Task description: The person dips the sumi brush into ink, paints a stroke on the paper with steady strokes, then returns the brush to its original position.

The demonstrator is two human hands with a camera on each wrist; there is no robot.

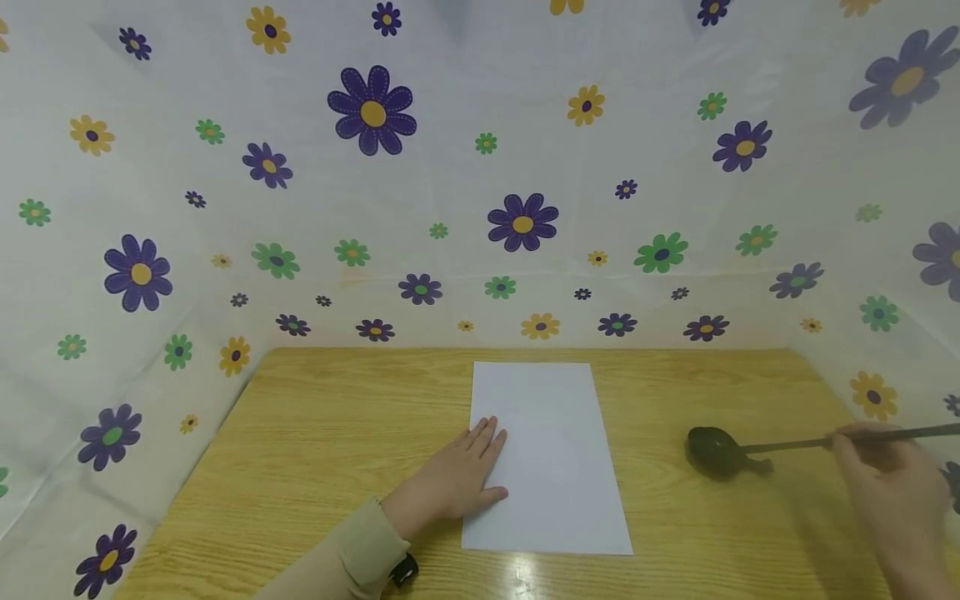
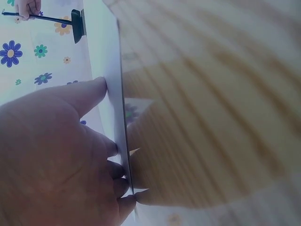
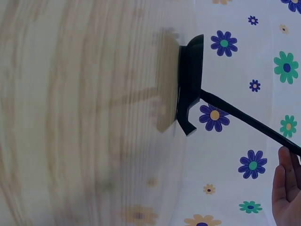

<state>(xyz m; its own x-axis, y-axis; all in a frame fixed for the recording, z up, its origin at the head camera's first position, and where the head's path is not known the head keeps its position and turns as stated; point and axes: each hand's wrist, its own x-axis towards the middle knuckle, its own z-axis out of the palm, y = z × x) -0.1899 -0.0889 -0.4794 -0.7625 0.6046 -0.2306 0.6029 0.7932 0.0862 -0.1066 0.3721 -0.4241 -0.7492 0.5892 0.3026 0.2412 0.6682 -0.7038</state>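
A white sheet of paper (image 1: 551, 458) lies on the wooden table. My left hand (image 1: 461, 473) rests on its left edge, fingers fairly straight and thumb spread; the left wrist view has this hand (image 2: 61, 146) along the paper's edge (image 2: 120, 94). To the right, my right hand (image 1: 892, 483) holds the long thin handle of a black ladle (image 1: 716, 454). Its bowl sits low at the table surface in the right wrist view, where the handle (image 3: 249, 120) slants up to the fingers. A short hooked piece (image 3: 187, 127) juts out by the bowl; whether it is separate, I cannot tell.
White cloth with purple, green and yellow flowers (image 1: 522, 223) surrounds the table (image 1: 360, 417) at the back and both sides. A dark band (image 1: 405, 571) sits at my left wrist. Bare wood lies between the paper and the ladle's bowl.
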